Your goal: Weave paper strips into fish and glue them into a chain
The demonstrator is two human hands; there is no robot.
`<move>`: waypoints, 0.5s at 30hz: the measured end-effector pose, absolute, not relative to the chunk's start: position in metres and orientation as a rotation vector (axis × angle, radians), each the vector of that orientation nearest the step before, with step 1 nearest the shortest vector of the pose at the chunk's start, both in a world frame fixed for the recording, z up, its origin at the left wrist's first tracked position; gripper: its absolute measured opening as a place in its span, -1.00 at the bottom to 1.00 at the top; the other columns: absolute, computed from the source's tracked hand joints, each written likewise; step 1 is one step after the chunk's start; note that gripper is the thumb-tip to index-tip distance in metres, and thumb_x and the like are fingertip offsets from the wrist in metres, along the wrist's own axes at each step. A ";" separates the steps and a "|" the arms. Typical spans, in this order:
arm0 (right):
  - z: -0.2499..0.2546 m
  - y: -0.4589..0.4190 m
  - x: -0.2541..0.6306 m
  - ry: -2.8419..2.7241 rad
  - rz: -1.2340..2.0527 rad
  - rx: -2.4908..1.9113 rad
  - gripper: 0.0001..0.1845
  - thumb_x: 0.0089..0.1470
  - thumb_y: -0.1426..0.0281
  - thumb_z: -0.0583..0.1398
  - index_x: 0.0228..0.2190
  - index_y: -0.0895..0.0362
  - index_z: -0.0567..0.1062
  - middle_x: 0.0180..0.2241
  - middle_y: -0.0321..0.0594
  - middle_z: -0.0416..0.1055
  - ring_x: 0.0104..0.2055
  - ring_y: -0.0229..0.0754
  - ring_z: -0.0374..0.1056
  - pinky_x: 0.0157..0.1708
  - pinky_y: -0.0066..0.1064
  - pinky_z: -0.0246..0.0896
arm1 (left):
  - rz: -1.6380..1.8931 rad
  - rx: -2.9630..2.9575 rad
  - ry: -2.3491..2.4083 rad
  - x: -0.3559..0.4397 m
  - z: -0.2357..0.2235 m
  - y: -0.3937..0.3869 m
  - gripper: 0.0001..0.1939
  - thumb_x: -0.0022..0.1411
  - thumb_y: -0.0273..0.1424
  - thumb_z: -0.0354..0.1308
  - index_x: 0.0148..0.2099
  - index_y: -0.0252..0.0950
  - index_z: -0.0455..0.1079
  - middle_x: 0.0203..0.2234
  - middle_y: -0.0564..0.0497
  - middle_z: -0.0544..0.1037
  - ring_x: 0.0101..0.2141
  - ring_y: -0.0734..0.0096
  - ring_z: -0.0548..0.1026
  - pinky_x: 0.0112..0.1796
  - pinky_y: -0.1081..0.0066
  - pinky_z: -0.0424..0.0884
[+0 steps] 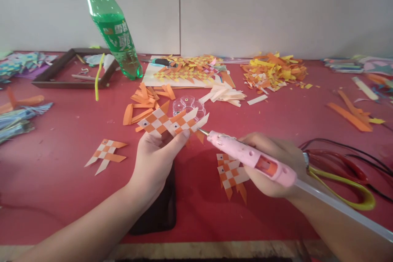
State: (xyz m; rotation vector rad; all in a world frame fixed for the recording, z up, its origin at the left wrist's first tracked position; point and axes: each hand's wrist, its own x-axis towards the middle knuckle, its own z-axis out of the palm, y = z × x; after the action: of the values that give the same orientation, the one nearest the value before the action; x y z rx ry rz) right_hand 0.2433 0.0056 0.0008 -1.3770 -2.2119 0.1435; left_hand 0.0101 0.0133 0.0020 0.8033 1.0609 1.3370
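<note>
My left hand (pixel 161 151) pinches woven paper fish (pixel 158 122) in orange and white checks with small eyes; two of them overlap in its fingers. In my right hand (pixel 273 159) is a pink hot glue gun (pixel 239 151), a clear glue stick trailing from its back end. The gun's metal nozzle (pixel 203 132) is at the tail strips of the right-hand fish. More woven fish (pixel 229 172) lie on the table under my right hand, partly covered by it. Another single fish (pixel 106 153) lies to the left of my left hand.
A green soda bottle (pixel 113 32) stands behind a dark frame (pixel 70 84). Orange strips (pixel 144 100), white strips (pixel 227 93) and a pile of paper scraps (pixel 273 71) lie farther back. Yellow-handled scissors (pixel 344 196) and cables are at right; a black phone (pixel 156 208) is below my left hand.
</note>
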 end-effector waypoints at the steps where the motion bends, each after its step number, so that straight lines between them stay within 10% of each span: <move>1: 0.001 0.006 0.243 -2.235 0.106 -1.354 -0.81 -0.07 0.50 0.16 -0.39 -0.04 0.39 -0.57 -0.33 0.47 -0.54 -0.11 0.40 -0.54 -0.36 0.29 | 1.334 0.805 1.059 0.010 0.002 0.013 -0.94 0.13 -0.41 0.36 -0.39 -0.20 0.56 -0.47 0.12 0.62 -0.32 0.43 0.57 -0.12 0.41 0.46; 15: 0.003 0.007 0.242 -2.223 -0.085 -1.352 -0.88 -0.02 0.47 0.13 -0.48 -0.03 0.33 -0.63 -0.33 0.39 -0.60 -0.16 0.32 -0.66 -0.35 0.12 | 1.359 0.801 1.059 0.012 0.001 0.013 -0.98 0.15 -0.42 0.34 -0.31 -0.22 0.57 -0.33 0.06 0.66 -0.23 0.36 0.59 -0.10 0.38 0.47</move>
State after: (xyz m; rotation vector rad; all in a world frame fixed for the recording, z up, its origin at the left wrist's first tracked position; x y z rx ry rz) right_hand 0.2424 0.0067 0.0027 -1.3524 -2.2230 -0.0853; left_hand 0.0123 0.0129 0.0013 0.8011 1.0591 1.3590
